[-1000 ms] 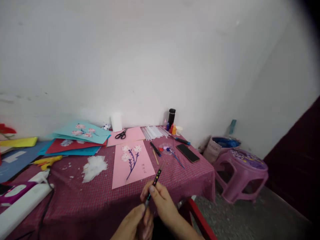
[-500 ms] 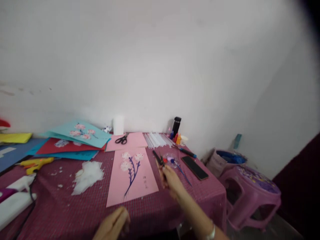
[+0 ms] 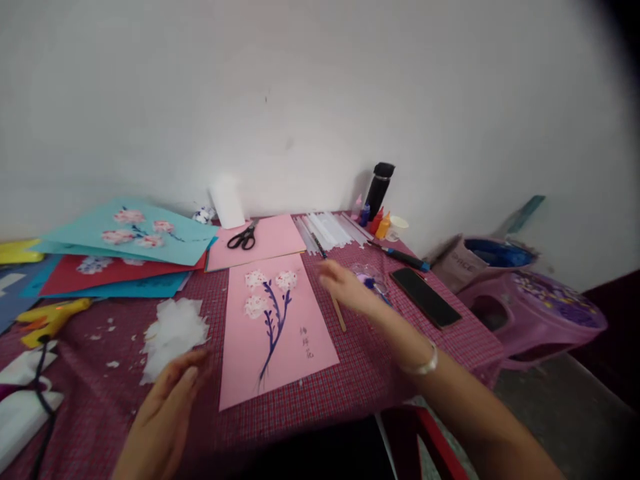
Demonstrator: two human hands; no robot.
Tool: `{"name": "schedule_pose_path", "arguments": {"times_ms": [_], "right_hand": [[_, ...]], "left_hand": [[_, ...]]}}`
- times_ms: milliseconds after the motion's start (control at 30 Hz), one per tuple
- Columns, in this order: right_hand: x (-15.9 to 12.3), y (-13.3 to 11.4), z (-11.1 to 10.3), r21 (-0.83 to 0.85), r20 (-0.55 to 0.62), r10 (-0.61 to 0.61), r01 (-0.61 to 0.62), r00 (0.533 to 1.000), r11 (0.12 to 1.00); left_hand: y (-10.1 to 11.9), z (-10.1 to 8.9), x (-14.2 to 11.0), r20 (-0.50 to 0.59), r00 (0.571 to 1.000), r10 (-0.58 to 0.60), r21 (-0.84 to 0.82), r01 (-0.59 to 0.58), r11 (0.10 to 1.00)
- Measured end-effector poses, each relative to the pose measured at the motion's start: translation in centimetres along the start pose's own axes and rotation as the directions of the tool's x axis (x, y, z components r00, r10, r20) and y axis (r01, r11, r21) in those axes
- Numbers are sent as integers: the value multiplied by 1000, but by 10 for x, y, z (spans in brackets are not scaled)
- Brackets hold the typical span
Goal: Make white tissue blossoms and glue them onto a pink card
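My right hand (image 3: 345, 290), a bangle on its wrist, reaches over the table just right of a pink sheet (image 3: 295, 347) painted with a blue branch and white blossoms. The hand is blurred. A thin dark pen (image 3: 319, 245) shows just past its fingertips, over white strips (image 3: 333, 230); whether the fingers hold it I cannot tell. A wooden stick (image 3: 341, 319) lies under the hand. My left hand (image 3: 165, 413) hovers low at the front with fingers stretched out, holding nothing, close to a wad of white cotton (image 3: 173, 330).
Checked red cloth covers the table (image 3: 360, 373). On it: black scissors (image 3: 243, 238), coloured paper sheets (image 3: 125, 267), a yellow glue gun (image 3: 47, 320), a phone (image 3: 425, 297), a clear palette (image 3: 370, 275), a blue pen (image 3: 403, 257), paint bottles (image 3: 380, 223), a black flask (image 3: 380, 189). A purple stool (image 3: 540, 310) stands right.
My hands have parted: the right one carried the pen forward past the pink sheet, the left one dropped, opened and moved left. The view has moved closer to the table.
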State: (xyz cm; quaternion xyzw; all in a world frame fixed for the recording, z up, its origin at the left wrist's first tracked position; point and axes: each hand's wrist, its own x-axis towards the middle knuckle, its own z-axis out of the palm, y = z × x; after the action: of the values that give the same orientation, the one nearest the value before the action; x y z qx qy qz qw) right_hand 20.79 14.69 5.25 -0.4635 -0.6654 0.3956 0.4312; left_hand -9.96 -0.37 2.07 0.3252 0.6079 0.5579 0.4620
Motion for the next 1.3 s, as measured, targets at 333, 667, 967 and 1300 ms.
{"name": "schedule_pose_path", "arguments": {"times_ms": [333, 667, 967, 1300], "right_hand": [[-93, 16, 11, 204, 213, 236, -280, 948, 938], [-89, 35, 20, 350, -24, 201, -180, 979, 919], [-78, -17, 34, 353, -237, 7, 80, 971, 932], [1, -1, 49, 108, -426, -154, 219, 892, 970]], "left_hand": [[37, 42, 44, 110, 967, -230, 5, 230, 973], [35, 55, 45, 336, 911, -237, 119, 209, 971], [31, 27, 34, 362, 912, 193, -50, -187, 981], [37, 40, 92, 383, 885, 266, -132, -233, 964]]}}
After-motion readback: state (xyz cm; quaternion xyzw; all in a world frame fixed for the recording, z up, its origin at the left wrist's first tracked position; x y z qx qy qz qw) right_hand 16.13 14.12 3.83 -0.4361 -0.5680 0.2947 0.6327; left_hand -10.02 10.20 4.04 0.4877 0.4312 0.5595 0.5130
